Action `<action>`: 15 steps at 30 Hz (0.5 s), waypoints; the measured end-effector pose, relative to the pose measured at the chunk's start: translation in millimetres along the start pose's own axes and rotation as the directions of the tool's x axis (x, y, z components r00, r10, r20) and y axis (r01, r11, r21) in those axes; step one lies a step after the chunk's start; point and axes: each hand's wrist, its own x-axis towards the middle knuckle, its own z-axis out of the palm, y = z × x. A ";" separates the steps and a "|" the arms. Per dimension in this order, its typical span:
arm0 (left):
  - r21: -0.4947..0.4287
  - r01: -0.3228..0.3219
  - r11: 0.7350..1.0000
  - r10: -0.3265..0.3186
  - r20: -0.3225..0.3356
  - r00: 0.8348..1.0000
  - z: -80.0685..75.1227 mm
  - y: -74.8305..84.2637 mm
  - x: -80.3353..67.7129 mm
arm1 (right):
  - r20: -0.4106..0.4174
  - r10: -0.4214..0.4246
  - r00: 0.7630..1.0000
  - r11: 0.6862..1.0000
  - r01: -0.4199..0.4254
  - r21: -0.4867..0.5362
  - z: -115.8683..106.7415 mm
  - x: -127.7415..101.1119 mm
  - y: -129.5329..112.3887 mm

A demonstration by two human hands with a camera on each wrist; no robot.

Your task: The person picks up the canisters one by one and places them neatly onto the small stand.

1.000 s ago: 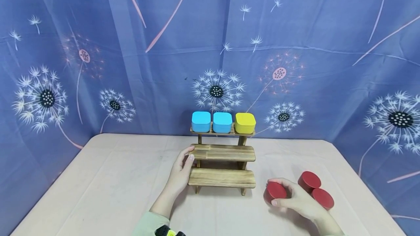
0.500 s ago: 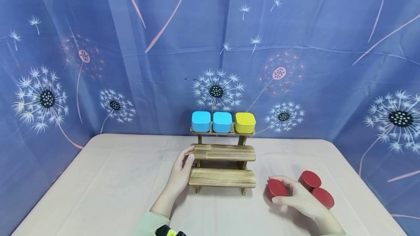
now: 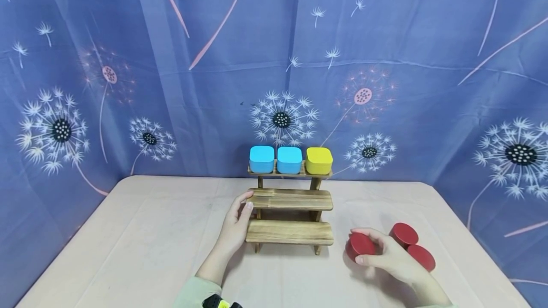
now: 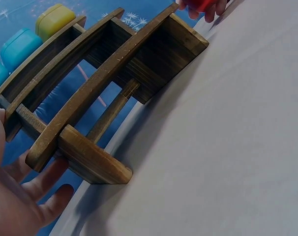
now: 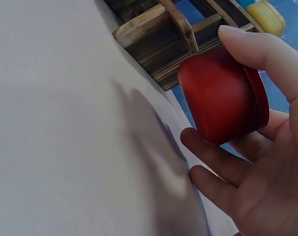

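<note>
At the frame's centre, a wooden stepped rack (image 3: pixel 289 213) stood on the desk (image 3: pixel 141 246); the left hand (image 3: pixel 236 225) rested loosely open against its left end. Lower right, the right hand (image 3: pixel 387 258) gripped a red tin (image 3: pixel 361 245), lifted.

1. The right hand (image 5: pixel 267 162) is gripping a red round tin (image 5: pixel 220 96), with 1 finger lying over the tin's top edge and others curling beneath it.
2. The tin is hanging tilted, just off the table surface (image 5: pixel 55 137), casting a shadow there.
3. The wooden stepped rack (image 5: pixel 159 29) is standing just beyond the tin, its near corner close to the tin's side.
4. A yellow container (image 5: pixel 267 14) is sitting on the rack's far part, behind the tin.
</note>
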 end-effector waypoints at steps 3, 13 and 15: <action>0.000 0.009 1.000 -0.009 0.001 1.000 -0.1 2.7 -0.9 | -0.008 0.004 1.000 1.000 -0.004 -0.018 -0.2 -0.3 -1.2; -0.006 0.020 1.000 -0.020 0.010 1.000 -1.4 22.1 -7.5 | -0.035 0.095 0.995 0.993 -0.098 -0.073 1.0 0.7 -7.7; -0.014 0.023 1.000 -0.023 0.007 1.000 -0.8 13.9 -4.4 | -0.041 0.091 0.995 0.991 -0.094 -0.090 1.5 0.9 -8.7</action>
